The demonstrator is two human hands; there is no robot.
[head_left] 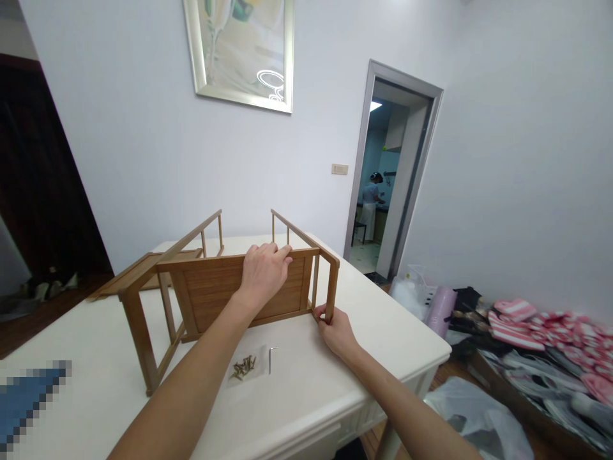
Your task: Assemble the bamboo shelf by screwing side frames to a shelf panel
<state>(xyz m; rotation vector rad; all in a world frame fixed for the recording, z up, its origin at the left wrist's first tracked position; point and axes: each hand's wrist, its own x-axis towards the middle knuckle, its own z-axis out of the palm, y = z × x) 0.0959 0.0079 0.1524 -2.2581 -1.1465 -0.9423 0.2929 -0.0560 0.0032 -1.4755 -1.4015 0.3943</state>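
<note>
A wooden shelf panel [211,291] stands on edge on the white table, between a left wooden side frame [138,332] and a right wooden side frame [332,287]. My left hand [265,273] is closed over the panel's upper edge, its fingertips hidden behind it. Low on the right side frame, my right hand [339,331] grips the leg end with thumb and fingers, close to the panel's lower corner. In front of the panel lies a small pile of brass-coloured screws [244,367] on clear plastic. Beside them is an L-shaped hex key [271,361].
Another wooden panel [136,273] lies flat behind the left frame. The white table [306,390] has its right corner near a floor pile of striped cloth [541,326], a box and plastic bags [479,409]. A person [371,198] stands beyond the doorway.
</note>
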